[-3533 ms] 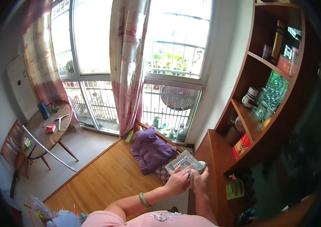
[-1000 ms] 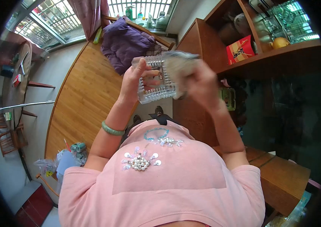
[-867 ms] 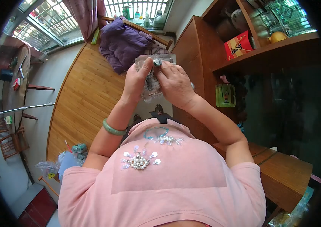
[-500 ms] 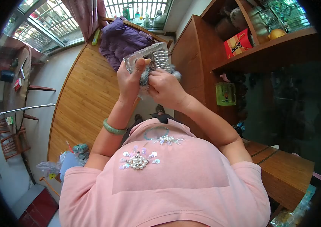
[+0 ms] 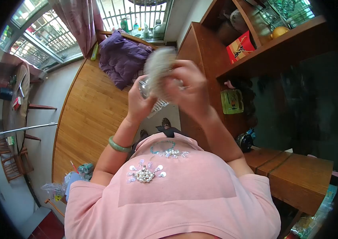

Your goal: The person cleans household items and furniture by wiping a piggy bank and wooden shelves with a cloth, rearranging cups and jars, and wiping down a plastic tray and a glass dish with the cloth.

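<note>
My left hand (image 5: pixel 139 103) is closed on a clear, ridged, glass-like dish (image 5: pixel 160 104), which is partly hidden behind my hands. In my right hand (image 5: pixel 192 85) is a grey-white fuzzy cloth (image 5: pixel 160 67), smeared by motion. The cloth is raised in front of the dish and covers much of it. Whether cloth and dish touch cannot be made out. A green bangle (image 5: pixel 119 145) circles my left wrist.
A purple quilted cloth (image 5: pixel 122 57) lies over a chair beyond my hands. Wooden flooring (image 5: pixel 83 119) spreads to the left. At right stands a wooden cabinet (image 5: pixel 200 59) holding a red box (image 5: pixel 240 47). A wooden ledge (image 5: pixel 296 175) juts in at lower right.
My right hand has lifted and swung the cloth up over the dish. The dish has turned and dropped lower, its ridged side now below my hands.
</note>
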`<state>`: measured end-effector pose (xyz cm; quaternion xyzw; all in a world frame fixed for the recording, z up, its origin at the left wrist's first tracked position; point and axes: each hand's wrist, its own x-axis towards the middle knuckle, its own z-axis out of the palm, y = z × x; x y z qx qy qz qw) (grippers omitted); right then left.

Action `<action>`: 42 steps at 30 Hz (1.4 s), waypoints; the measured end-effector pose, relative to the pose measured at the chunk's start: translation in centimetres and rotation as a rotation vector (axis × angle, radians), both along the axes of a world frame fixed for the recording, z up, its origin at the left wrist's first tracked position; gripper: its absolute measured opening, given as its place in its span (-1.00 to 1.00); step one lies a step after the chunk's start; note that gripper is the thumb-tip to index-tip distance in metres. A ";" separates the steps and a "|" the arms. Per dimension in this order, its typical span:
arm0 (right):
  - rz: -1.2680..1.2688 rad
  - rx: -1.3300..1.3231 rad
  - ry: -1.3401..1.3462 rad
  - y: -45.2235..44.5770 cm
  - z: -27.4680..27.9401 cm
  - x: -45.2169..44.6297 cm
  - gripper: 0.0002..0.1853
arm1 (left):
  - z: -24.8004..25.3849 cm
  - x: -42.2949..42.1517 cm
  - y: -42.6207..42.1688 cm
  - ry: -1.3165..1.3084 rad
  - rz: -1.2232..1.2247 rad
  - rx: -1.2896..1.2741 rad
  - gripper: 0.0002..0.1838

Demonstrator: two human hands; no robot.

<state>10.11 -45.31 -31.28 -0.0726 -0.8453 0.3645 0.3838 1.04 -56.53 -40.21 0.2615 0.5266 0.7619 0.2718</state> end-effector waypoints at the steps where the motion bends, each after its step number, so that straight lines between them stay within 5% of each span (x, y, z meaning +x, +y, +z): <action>1: -0.012 0.303 0.000 -0.5 -0.4 -1.1 -0.91 | -0.4 0.1 0.1 0.300 0.034 -0.011 -0.68; 2: -0.019 0.301 -0.001 -0.7 -0.5 -1.9 -0.91 | -0.4 0.2 0.2 0.599 0.070 -0.019 -0.68; 7: -0.139 0.372 -0.576 2.3 -1.9 -4.3 -0.89 | 0.7 0.6 -0.8 0.736 0.035 -0.242 -0.54; 10: -0.256 0.477 -0.876 5.2 -6.1 -5.4 -0.83 | 0.2 1.4 -1.1 0.665 -0.116 -0.207 -0.52; 12: -0.136 0.279 -1.073 7.5 -8.0 -4.7 -0.80 | 0.1 2.0 -1.8 0.683 -0.207 -0.219 -0.58; 13: -0.106 0.175 -1.126 9.1 -9.4 -4.0 -0.78 | -0.9 2.2 -1.9 0.421 -0.188 -0.138 -0.59; 15: 0.025 -0.074 -1.042 13.4 -12.5 -1.9 -0.80 | -0.4 1.9 -2.1 -0.088 -0.152 -0.034 -0.62; 16: 0.037 -0.779 -0.771 13.0 -12.0 0.1 -0.87 | -0.2 0.8 -2.4 -0.218 -0.184 -0.086 -0.59; 20: 0.051 -1.177 -0.153 13.1 -9.3 2.3 -0.88 | -1.7 -1.0 -2.5 -0.538 -0.210 0.012 -0.58; 24: 0.124 -0.910 -0.071 6.1 -3.5 1.9 -0.88 | -2.4 -0.8 -1.6 -0.970 -0.330 0.147 -0.58; 25: 0.096 -0.841 -0.263 4.6 -3.4 1.6 -0.87 | -2.3 -0.7 -1.4 -0.971 -0.344 0.140 -0.58; 26: 0.170 -0.370 0.010 3.7 -5.7 0.3 -0.84 | -2.2 -0.5 -1.2 -1.002 -0.390 0.173 -0.56; 29: -0.001 -0.281 -0.015 3.1 -6.4 0.6 -0.80 | -1.9 0.0 -0.7 -1.059 -0.468 0.237 -0.55; 32: -0.040 -0.518 -0.199 2.6 -7.7 1.5 -0.91 | -2.4 0.2 -0.7 -1.082 -0.491 0.282 -0.55; 34: 0.046 -1.134 -0.156 1.3 -11.0 1.4 -0.81 | -2.1 0.2 -0.4 -1.078 -0.489 0.298 -0.54; 35: 0.082 -1.095 -0.129 -1.8 -8.4 1.9 -0.83 | -0.8 -0.2 0.0 -1.025 -0.505 0.387 -0.56; 39: -0.060 -1.145 -0.123 2.3 -12.6 3.8 -0.85 | 3.5 -0.7 0.1 -0.842 -0.424 0.407 -0.59; 42: 0.004 -1.248 0.116 5.1 -5.8 3.9 -0.85 | 3.1 -0.9 0.2 -0.632 -0.307 0.249 -0.62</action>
